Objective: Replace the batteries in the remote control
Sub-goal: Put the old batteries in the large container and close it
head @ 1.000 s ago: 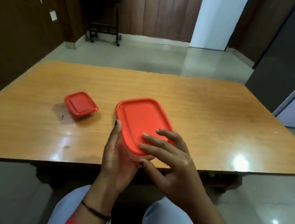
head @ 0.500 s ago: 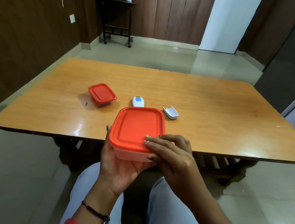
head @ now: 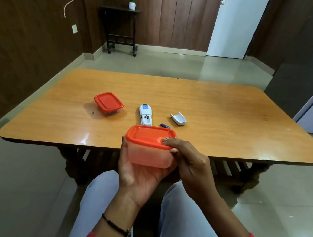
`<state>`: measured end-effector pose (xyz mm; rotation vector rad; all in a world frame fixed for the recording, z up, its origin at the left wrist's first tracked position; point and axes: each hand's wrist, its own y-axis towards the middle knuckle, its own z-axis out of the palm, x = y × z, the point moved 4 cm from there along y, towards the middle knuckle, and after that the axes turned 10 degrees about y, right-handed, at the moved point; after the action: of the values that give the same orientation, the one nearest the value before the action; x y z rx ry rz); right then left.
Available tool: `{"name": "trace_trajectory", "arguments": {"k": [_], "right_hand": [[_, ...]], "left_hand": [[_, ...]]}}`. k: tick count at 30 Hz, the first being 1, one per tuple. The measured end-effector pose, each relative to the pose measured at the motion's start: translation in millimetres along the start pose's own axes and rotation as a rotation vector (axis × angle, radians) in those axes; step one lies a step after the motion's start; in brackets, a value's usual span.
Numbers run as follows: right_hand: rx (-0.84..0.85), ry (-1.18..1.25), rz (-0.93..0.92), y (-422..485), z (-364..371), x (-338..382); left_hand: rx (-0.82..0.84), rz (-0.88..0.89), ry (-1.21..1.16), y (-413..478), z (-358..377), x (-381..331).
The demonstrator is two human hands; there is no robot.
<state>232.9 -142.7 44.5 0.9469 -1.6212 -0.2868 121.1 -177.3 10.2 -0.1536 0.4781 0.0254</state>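
A red-lidded plastic box (head: 148, 153) is cupped from below in the left hand (head: 138, 175); its near corner is pinched by the right hand (head: 190, 160). The remote (head: 145, 115) lies beyond on the table (head: 230, 117), its back open. It is judged light, rigid and smooth, and is best gripped by its long sides.

Wooden table (head: 221, 110), glossy top, standing on a pale tiled floor (head: 16, 180). Black side table (head: 121, 27) on castors at the far panelled wall, bearing a small white plant pot (head: 132, 5). White door (head: 236, 25) to its right. Cord (head: 73, 0) hanging on the left wall above a wall plate (head: 74, 28).
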Motion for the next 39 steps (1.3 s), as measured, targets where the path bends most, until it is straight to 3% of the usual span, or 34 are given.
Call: {"name": "trace_trajectory", "arguments": {"k": [7,9,14,18,21,25,29,33,36,39], "right_hand": [[-0.465,0.033,0.115,31,-48,-19],[-0.595,0.056,0.254,43,-67,-37],[-0.942,0.227,0.741,33,-117,-99],[-1.232,0.470,0.892,6,-147,-137],[-1.418,0.664,0.870,-4,-165,-159],[-1.421,0.708,0.860,-4,-179,-188],[-1.394,0.592,0.940,-6,-180,-214],[-1.205,0.381,0.942,1,-179,-220],[-1.054,0.199,0.953,-1,-175,-221],[-0.960,0.167,0.973,-6,-168,-221]], "left_hand": [[-0.027,-0.021,0.104,-8,-16,26],[-0.051,-0.049,0.118,0,-21,29],[0.072,-0.158,0.158,22,-13,28],[0.097,-0.188,0.340,59,6,34],[0.062,-0.210,0.479,99,16,49],[-0.094,-0.229,0.646,153,21,72],[-0.245,-0.240,0.783,199,22,83],[-0.280,-0.252,0.877,215,17,90],[-0.300,-0.216,1.124,216,9,87],[-0.313,-0.156,1.231,217,8,82]]}}
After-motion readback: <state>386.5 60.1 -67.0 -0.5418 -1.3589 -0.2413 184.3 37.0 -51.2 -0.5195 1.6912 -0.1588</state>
